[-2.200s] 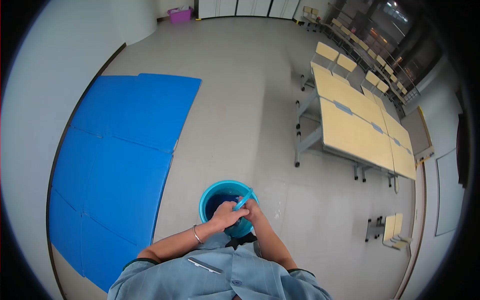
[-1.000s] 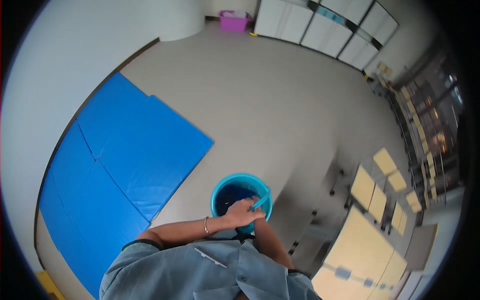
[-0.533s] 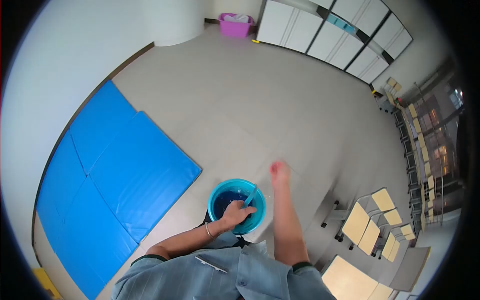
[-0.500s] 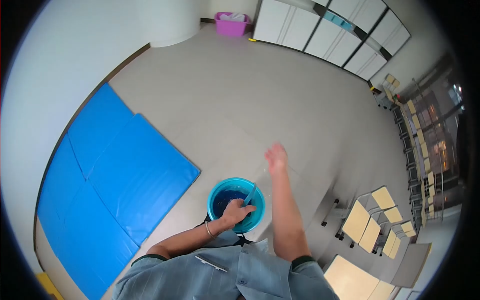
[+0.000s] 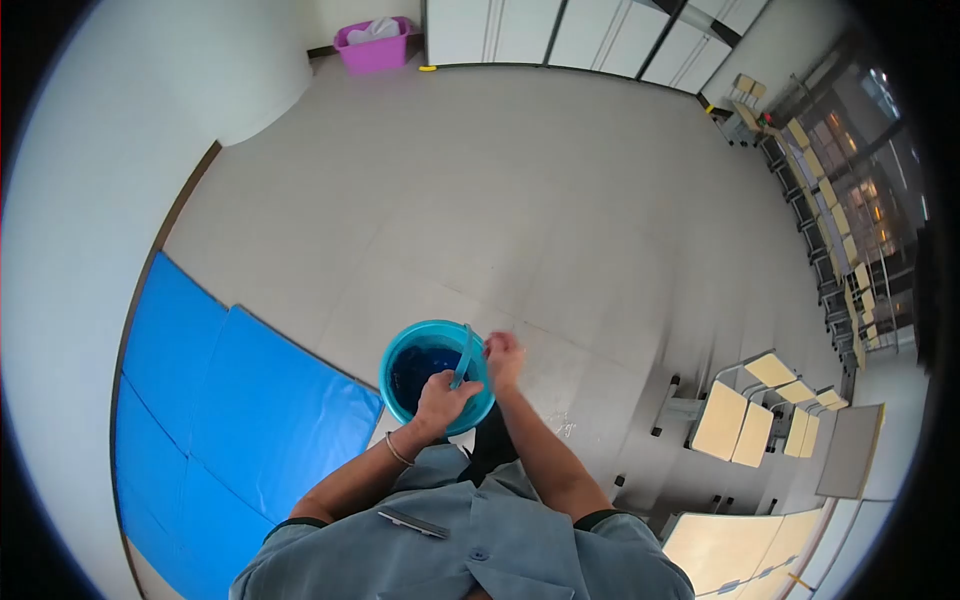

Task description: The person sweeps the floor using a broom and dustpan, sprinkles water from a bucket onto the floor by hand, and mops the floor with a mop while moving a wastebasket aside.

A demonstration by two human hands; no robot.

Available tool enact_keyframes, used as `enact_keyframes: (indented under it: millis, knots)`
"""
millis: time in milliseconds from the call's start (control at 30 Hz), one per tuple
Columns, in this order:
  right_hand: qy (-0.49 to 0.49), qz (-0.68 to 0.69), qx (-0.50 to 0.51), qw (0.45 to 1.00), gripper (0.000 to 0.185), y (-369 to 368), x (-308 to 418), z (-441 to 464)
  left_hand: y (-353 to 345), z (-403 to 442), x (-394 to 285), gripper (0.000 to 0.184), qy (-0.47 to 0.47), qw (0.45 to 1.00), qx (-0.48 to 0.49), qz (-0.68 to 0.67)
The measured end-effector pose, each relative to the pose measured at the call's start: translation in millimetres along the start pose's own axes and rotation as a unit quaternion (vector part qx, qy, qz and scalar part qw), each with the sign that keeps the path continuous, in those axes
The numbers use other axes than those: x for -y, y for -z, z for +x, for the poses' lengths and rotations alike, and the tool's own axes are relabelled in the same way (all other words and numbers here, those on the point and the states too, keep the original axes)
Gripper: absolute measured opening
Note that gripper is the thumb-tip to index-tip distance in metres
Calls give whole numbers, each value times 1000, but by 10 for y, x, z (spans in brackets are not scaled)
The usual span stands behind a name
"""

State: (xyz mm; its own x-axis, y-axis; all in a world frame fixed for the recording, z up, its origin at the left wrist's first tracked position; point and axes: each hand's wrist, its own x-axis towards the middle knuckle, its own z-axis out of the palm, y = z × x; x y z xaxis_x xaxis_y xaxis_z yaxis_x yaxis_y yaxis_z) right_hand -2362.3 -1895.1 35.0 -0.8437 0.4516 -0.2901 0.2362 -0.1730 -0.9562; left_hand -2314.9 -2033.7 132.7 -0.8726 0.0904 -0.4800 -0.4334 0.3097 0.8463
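A turquoise bucket (image 5: 430, 329) with dark liquid inside is held up in front of my body. My left hand (image 5: 440, 402) grips its turquoise handle (image 5: 466, 352), which stands raised over the bucket's right side. Beside the right rim is my right hand (image 5: 505, 358), its fingers bent but smeared; I cannot tell whether they touch the bucket or hold anything. Pale wet splashes (image 5: 562, 425) show on the grey floor to the right of my right forearm.
Blue mats (image 5: 270, 400) lie on the left along the white wall. A pink tub (image 5: 372, 52) stands at the back near white cabinets (image 5: 600, 40). Wheeled tables (image 5: 719, 425) are on the right, with more furniture along the windows.
My right hand has come back from its outstretched position to the bucket's right rim. My left hand keeps its grip on the handle. The view has turned to the right.
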Motion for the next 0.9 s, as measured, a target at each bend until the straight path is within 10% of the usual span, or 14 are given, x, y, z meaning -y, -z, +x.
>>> enact_keyframes:
  millis: [133,333,467,633,667,733,800,900]
  knots:
    - [19,-352,188,917,33,-145,-247,319,-13,519,-604,31,-3,999,25,24]
    - [-25,-369,103,923,25,-373,-1207,1696,-233,1364,-1569,28,67,997,7,-41]
    - [-495,17,277,823,29,-372,-326,2555,-336,2037,-1945,23,133,989,-21,-69]
    - [-547,169,343,745,28,-197,864,3965,-764,2857,-2369,25,163,972,-25,-169]
    - [-345,190,306,867,26,-50,1141,4307,-873,3007,-2436,24,178,967,-9,-183]
    - [-106,525,67,842,17,478,2307,5134,-1118,3324,-2609,23,151,977,27,-147]
    - [193,556,55,807,23,1253,2918,5796,-1280,3555,-2785,23,132,982,52,-125]
    - [89,463,-127,873,29,1648,3777,5735,-1530,3996,-3136,23,99,986,102,-83]
